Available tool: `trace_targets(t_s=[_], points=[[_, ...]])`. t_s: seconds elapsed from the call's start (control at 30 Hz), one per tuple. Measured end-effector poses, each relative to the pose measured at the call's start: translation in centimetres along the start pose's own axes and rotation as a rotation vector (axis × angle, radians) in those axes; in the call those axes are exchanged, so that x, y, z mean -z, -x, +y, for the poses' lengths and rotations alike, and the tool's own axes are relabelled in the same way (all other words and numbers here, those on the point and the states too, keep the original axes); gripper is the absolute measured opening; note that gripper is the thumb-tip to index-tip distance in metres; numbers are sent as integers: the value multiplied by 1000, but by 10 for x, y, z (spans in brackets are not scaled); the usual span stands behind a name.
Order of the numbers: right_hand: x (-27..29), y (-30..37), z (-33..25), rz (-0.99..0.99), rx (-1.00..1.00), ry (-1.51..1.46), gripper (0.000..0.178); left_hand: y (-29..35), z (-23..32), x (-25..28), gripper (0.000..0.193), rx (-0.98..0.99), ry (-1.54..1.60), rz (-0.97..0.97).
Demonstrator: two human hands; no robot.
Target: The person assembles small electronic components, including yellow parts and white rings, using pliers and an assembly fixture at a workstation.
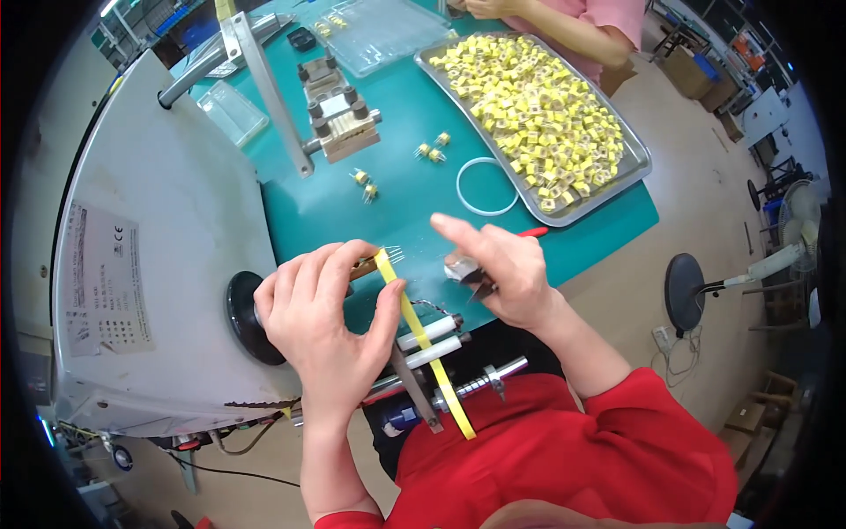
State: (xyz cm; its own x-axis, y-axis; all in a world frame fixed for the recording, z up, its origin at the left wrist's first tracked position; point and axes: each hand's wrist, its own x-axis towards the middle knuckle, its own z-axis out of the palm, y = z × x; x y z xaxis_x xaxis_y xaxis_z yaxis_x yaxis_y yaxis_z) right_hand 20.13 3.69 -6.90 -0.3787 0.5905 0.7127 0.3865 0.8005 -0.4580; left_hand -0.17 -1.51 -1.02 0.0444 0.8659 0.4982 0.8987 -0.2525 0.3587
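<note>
My left hand (326,304) is closed by the machine, thumb and fingertips at the top of a yellow tape strip (414,323). Thin metal pins (394,255) of a small part stick out past these fingertips; the hand and tape hide most of its body. The tape runs down across two white rollers (428,332) towards my lap. My right hand (515,273) is apart from it, curled around a metal hand tool (463,270) with its index finger stretched out. A red handle end (533,232) shows behind this hand; the tool's exact kind is unclear.
A metal tray (638,162) heaped with yellow-wrapped coils stands at the far right of the green table (300,207). Several loose coils (430,152) and a white ring (460,187) lie nearby. A white machine (167,238) fills the left. Beyond the tray, a co-worker's arm (573,31) shows.
</note>
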Motion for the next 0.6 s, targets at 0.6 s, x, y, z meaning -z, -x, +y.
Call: trace_targets(t_s=[0.6], points=[[-6, -15, -16, -99, 142, -47, 66, -10, 6, 1, 32, 46, 40, 20]])
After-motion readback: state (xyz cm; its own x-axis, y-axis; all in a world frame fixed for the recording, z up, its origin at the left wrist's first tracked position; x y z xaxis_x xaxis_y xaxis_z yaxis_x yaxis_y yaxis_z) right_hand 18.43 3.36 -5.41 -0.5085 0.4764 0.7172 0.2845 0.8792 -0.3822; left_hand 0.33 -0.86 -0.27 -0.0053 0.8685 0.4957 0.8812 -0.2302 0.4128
